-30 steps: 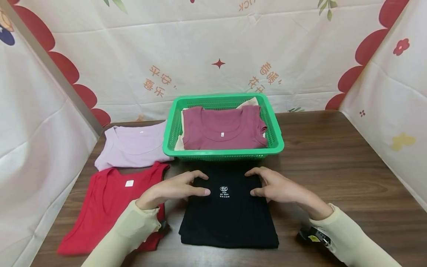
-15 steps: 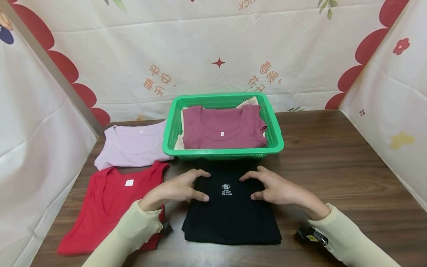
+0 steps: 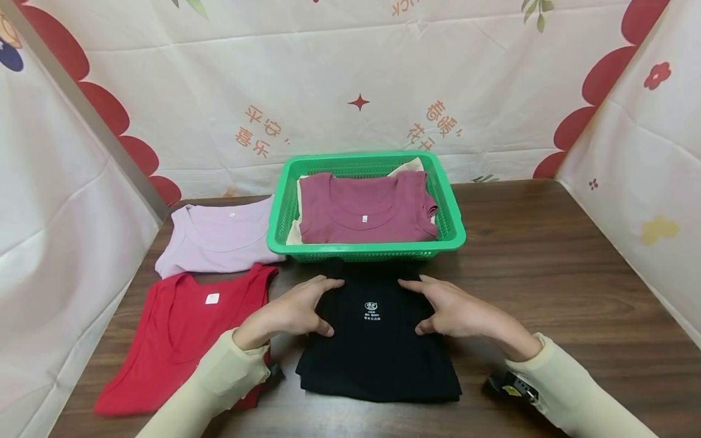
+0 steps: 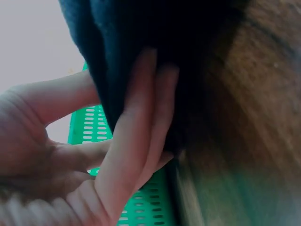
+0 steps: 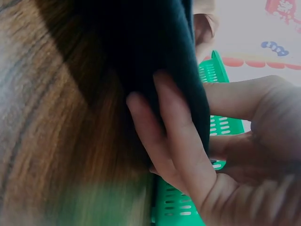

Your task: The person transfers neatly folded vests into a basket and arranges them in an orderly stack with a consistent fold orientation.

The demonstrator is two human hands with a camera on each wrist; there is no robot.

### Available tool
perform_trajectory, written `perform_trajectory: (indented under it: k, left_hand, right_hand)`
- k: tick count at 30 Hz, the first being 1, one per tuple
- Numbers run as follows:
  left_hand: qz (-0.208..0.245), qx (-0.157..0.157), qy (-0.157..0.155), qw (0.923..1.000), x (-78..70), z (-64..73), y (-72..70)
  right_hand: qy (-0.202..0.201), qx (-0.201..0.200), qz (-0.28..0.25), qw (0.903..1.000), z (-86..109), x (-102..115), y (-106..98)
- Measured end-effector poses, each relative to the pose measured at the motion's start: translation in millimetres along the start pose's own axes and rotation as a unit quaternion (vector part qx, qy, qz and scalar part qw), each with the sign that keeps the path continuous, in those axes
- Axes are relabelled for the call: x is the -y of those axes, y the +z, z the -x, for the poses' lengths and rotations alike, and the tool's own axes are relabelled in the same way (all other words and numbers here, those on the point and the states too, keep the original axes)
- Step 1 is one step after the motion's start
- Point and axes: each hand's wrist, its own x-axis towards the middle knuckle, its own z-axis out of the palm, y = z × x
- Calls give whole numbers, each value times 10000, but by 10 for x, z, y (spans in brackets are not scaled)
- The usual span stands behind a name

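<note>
A folded black tank top (image 3: 378, 359) with a white printed neck label lies in front of the basket in the head view. My left hand (image 3: 298, 307) grips its left side. The right side is held by my right hand (image 3: 457, 309). In the left wrist view, the fingers (image 4: 136, 127) reach beneath the black fabric, with the thumb on its upper face. The right wrist view has the other hand's fingers (image 5: 176, 117) under the opposite edge in the same way.
Directly behind stands a green basket (image 3: 367, 249) holding a folded mauve top (image 3: 364, 213) over cream cloth. A red tank top (image 3: 186, 347) and a lilac top (image 3: 227, 240) lie at left. The brown wooden table (image 3: 547, 274) extends rightward, with a printed curtain behind.
The black tank top has shifted slightly right and away from me. Both thumbs have slid nearer to me and apart, toward its side edges. The basket and other tops stay put.
</note>
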Motion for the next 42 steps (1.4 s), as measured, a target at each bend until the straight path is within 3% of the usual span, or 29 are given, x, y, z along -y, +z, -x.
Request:
perform_trajectory:
  k: [6,10,20,28,37,42]
  left_hand:
    - [-148,-75,-93,9998,-37,47,-39]
    - [-280,-59,88,9996,-103,97,-72]
    - [-251,-159,48,9995,-319,334,-130]
    - [-175,-154,451,9987,-458,500,-157]
    - [-80,-672,715,9951,-544,664,-237]
    - [150,-1127,824,9901,-551,652,-263]
  right_hand:
    - [-18,171,-3,9999,26,24,-51]
    - [-19,221,40,9997,84,54,-89]
    - [-415,70,47,9991,281,160,-260]
    - [-733,228,-314,9966,492,197,-440]
    - [-792,-146,-495,9955,615,231,-538]
    - [-1001,-698,-532,9911,595,211,-541]
